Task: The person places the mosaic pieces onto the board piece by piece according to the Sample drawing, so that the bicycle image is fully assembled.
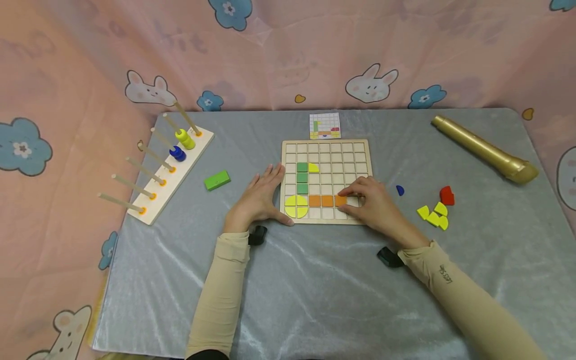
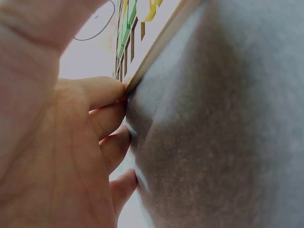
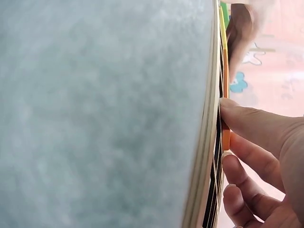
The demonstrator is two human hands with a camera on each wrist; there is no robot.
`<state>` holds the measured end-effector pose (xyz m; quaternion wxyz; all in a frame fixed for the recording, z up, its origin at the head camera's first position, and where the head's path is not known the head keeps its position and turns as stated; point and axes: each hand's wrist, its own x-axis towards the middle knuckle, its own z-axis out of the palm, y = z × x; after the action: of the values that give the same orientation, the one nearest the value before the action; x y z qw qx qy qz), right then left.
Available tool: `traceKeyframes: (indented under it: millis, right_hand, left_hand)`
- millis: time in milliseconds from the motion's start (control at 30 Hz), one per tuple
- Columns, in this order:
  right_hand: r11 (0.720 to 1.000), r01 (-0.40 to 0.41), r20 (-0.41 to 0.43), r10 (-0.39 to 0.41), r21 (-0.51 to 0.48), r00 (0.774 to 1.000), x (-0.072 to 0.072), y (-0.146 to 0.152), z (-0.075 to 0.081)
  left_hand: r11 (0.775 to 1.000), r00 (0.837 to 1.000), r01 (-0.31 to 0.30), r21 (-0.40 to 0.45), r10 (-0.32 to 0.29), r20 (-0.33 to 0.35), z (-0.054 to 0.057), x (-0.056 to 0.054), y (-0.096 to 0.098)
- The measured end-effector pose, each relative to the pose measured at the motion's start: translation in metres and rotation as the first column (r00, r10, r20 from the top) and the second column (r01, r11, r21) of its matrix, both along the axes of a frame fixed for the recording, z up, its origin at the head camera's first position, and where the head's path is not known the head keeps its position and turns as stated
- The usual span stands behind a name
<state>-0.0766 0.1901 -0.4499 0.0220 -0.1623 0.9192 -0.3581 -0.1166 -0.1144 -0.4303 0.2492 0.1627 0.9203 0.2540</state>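
Observation:
A wooden grid board (image 1: 326,145) lies flat on the table. My left hand (image 1: 255,204) rests along its left side, fingers extended, with fingertips right at the board's edge in the left wrist view. The thumb and index finger of my right hand (image 1: 377,207) pinch an orange square tile (image 1: 341,200) at the right end of a short orange row. Left of that row, several yellow quarter-round tiles (image 1: 296,206) form a circle. A column of green square tiles (image 1: 302,178) stands above it, with one yellow quarter-round tile (image 1: 313,168) beside the top one.
Loose yellow pieces (image 1: 433,218), red pieces (image 1: 446,195) and a blue half-round (image 1: 400,190) lie right of the board. Behind it is a pattern card (image 1: 325,126). A green block (image 1: 217,180) and a peg stand (image 1: 155,212) are at left, a gold tube (image 1: 483,147) at far right.

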Motion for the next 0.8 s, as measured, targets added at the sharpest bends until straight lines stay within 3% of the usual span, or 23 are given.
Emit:
traceKeyframes:
  millis: [333, 633, 800]
  right_hand:
    - [1.000, 0.009, -0.003, -0.009, -0.023, 1.000, 0.001, 0.009, 0.003]
    - [0.995, 0.096, -0.002, -0.096, -0.014, 0.995, 0.004, 0.050, 0.008]
    - [0.989, 0.144, -0.044, -0.142, 0.037, 0.989, 0.006, 0.075, 0.010]
  left_hand:
    - [1.000, 1.000, 0.003, -0.001, -0.003, 0.001, 0.000, 0.000, 0.000]
    - [1.000, 1.000, -0.002, -0.007, 0.002, 0.003, 0.001, 0.000, 0.000]
    - [1.000, 1.000, 0.002, -0.012, -0.002, 0.003, 0.001, 0.000, 0.001]
